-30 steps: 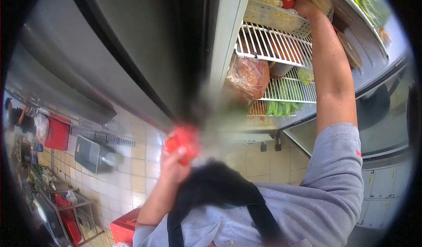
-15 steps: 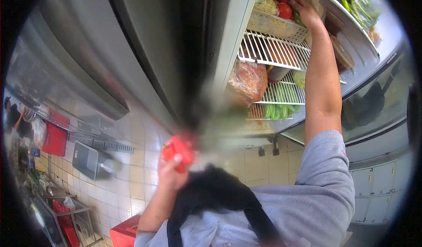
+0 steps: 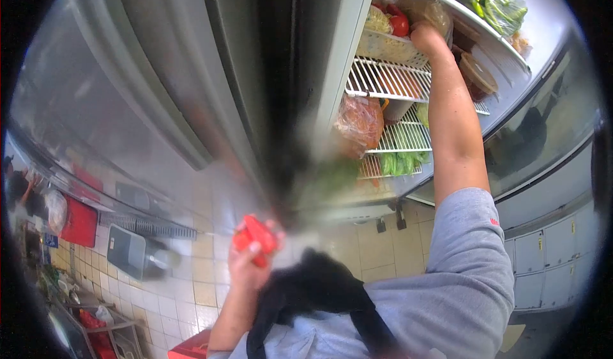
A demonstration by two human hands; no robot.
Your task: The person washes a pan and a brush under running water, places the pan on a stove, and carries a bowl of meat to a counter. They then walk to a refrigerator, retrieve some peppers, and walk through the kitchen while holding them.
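Low in the middle of the view, my left hand is closed around red peppers, their outline partly blurred. My right arm stretches up into an open refrigerator, where my right hand reaches into a white perforated basket on the top shelf. Its fingers are hidden inside the basket, beside a red tomato and a clear plastic bag. Pale shredded food in a bag lies at the basket's left.
Below are wire shelves with a wrapped orange-brown item and green leaves. Bagged green vegetables stand at upper right. A grey bin and red crate are at left, near another person's arm.
My right hand has gone deeper into the basket, hiding its fingers. The refrigerator's contents appear shifted slightly left. My left hand still holds the red peppers, which are turned a little.
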